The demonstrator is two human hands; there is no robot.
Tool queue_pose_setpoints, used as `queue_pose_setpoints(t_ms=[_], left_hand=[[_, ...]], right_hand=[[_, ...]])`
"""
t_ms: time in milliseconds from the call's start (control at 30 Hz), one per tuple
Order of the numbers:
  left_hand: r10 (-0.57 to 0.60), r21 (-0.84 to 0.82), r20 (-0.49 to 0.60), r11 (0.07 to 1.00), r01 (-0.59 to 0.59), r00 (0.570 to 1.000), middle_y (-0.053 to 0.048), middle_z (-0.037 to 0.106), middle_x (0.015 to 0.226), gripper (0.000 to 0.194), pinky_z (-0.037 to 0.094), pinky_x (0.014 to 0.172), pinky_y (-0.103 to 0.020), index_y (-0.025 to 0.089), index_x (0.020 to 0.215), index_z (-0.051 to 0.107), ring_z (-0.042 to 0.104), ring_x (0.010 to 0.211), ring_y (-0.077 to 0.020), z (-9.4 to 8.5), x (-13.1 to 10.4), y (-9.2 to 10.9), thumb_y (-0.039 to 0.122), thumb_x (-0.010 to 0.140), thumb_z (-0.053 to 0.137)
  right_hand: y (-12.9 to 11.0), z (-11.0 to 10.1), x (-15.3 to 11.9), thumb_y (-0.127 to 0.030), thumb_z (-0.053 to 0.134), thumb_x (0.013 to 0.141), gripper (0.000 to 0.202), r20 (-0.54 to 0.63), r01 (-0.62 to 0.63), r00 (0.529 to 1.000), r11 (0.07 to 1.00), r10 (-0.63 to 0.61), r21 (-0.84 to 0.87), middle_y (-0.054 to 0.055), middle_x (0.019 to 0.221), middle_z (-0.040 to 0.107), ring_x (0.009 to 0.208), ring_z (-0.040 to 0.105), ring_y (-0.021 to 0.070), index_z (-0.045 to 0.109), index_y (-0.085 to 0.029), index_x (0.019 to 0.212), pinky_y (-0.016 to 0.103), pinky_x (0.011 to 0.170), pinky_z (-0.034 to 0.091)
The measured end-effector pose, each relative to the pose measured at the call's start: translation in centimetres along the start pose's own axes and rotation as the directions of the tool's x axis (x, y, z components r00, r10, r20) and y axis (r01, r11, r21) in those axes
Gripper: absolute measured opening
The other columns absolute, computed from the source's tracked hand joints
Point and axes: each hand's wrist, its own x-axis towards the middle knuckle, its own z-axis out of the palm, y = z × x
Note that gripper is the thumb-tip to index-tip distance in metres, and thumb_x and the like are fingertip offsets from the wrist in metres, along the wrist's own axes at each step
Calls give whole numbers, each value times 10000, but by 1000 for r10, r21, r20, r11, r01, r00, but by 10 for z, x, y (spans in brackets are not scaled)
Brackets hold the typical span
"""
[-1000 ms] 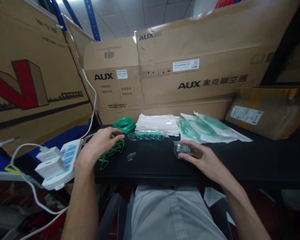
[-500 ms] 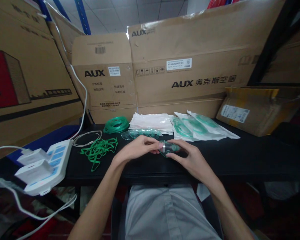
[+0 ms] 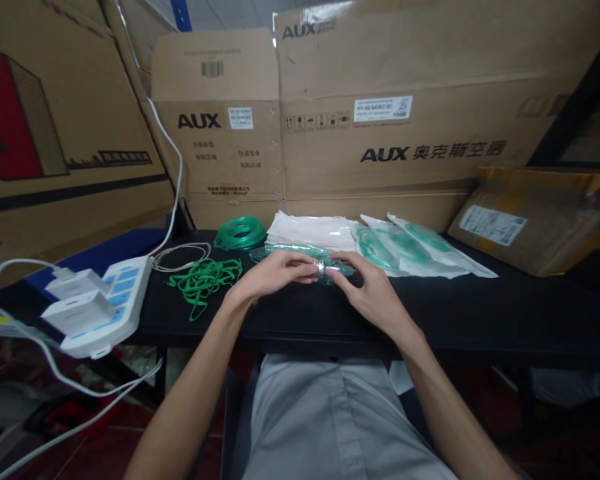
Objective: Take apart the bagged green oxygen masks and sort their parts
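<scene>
A small clear-green plastic mask [image 3: 335,265] sits at the centre of the frame, between the person's two hands, just over the near part of the black tabletop [image 3: 460,320]. It lies to the right of the left hand [image 3: 283,272] and to the left of the right hand [image 3: 367,280], both about equally near. Its long axis seems to run across the frame, though the fingers hide too much to be sure. The left grip is pinched at the mask's left end, beside a shiny silver strip [image 3: 321,267], while the right grip clasps the body, thumb in front and fingers behind. Just beyond the hands, a row of glossy, nested masks [image 3: 300,249] lies sideways before a flat stack of smooth white packets [image 3: 313,231]. Right of centre, white-edged pouches [image 3: 415,250] show green contents through clear film. Left of centre are a round coil of slick green tubing [image 3: 239,244] and, nearer, a limp tangle of matte green cord [image 3: 203,283]. Stiff brown cardboard [image 3: 325,163] fills the upper frame.
</scene>
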Motion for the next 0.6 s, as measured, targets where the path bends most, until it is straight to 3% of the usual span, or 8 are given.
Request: queue_pose_setpoints(t_ms=[133, 333, 600], left_hand=[[55, 102, 13, 993, -56, 998, -47, 732, 925, 316, 557, 903, -320, 135, 973, 757, 671, 946, -193, -3, -2, -1, 419, 855, 686], [14, 127, 6, 992, -15, 1000, -75, 763, 960, 361, 588, 832, -315, 138, 1097, 742, 710, 937, -215, -1, -3, 0, 408, 869, 668], [114, 236, -29, 966, -104, 993, -91, 748, 978, 309, 536, 535, -209, 118, 1048, 729, 738, 844, -221, 9, -2, 5, 367, 894, 631]], right_hand=[[-3, 6, -1, -343, 618, 917, 234, -34, -33, 999, 999, 35, 39, 71, 1146, 716, 1067, 660, 248, 665, -218, 1109, 367, 969, 487], [-2, 9, -10, -364, 628, 905, 267, -38, -139, 989, 986, 143, 93, 65, 1127, 732, 1037, 674, 248, 682, -217, 1121, 369, 937, 499], [0, 6, -11, -329, 668, 871, 257, -40, -196, 977, 961, 207, 196, 65, 1128, 752, 1055, 698, 240, 700, -213, 1099, 357, 955, 519]])
